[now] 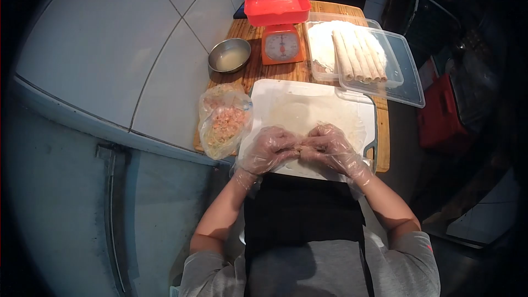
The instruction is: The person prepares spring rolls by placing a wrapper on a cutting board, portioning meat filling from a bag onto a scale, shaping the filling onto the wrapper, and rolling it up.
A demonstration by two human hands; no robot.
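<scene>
Main risk: the pale wrapper sheet (316, 111) tears. It looks thin, so uneven pull between left hand (275, 146) and right hand (329, 144) would likely do it. Second: loose clear gloves (352, 166) could snag or fold into the sheet. Third: work sits at the near edge of the white cutting board (262, 91), so a tug toward the body could drag it off.

Hands: fingertips drawn together, nearly meeting, over the board's near part; gloves hide what's between them, can't tell if they grip the sheet.

Sheet: on the board, flat beyond the fingers, off-white, slightly translucent, faint outline; near edge hidden.

Around the board: bag of chopped pinkish filling (229, 122) just left; finished-looking rolls (356, 58), pale and slim, side by side on a clear lid (408, 74) beyond its far right corner.
</scene>
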